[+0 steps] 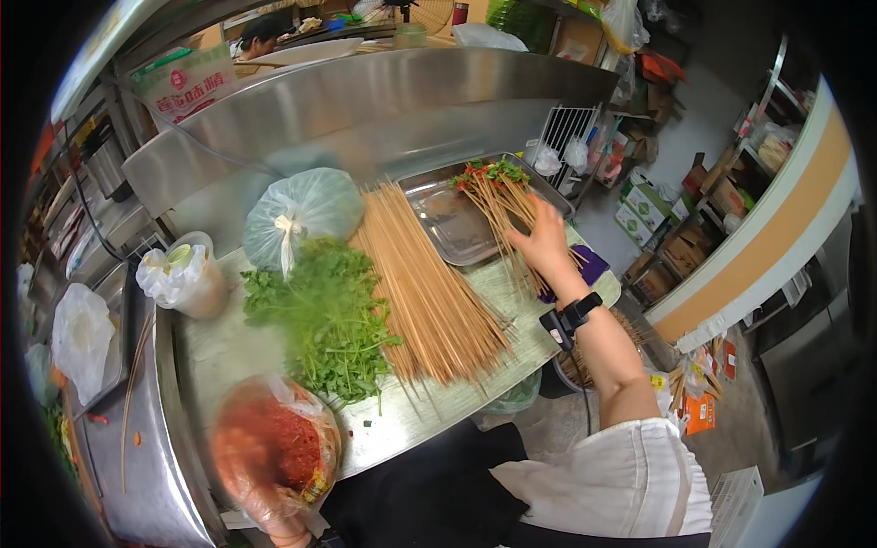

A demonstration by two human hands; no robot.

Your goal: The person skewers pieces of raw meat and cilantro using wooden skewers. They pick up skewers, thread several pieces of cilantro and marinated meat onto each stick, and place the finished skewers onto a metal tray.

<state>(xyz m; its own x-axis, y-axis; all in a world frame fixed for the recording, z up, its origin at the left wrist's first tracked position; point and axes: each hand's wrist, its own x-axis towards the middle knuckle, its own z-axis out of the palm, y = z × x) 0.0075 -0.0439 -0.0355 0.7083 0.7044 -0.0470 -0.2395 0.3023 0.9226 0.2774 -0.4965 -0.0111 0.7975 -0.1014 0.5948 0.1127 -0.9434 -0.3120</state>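
Observation:
My right hand (545,240) is over the filled skewers (499,198), fingers spread; their ends with green leaves and red bits rest in a metal tray (449,257). Whether it grips any skewer is unclear. My left hand (250,459), in a clear plastic glove, is at a lined tub of chopped red filling (301,438), its fingers blurred and partly hidden. A large pile of bare wooden skewers (431,294) lies mid-table, beside a heap of green leafy herbs (329,308). Behind the herbs sits a knotted plastic bag (308,212).
A plastic-lined container (185,274) stands at the table's left. Further left, a metal tray (123,342) holds a plastic bag. A steel panel (384,89) rises behind the table. A purple item (590,266) lies near the right edge. Another person (260,38) is beyond the panel.

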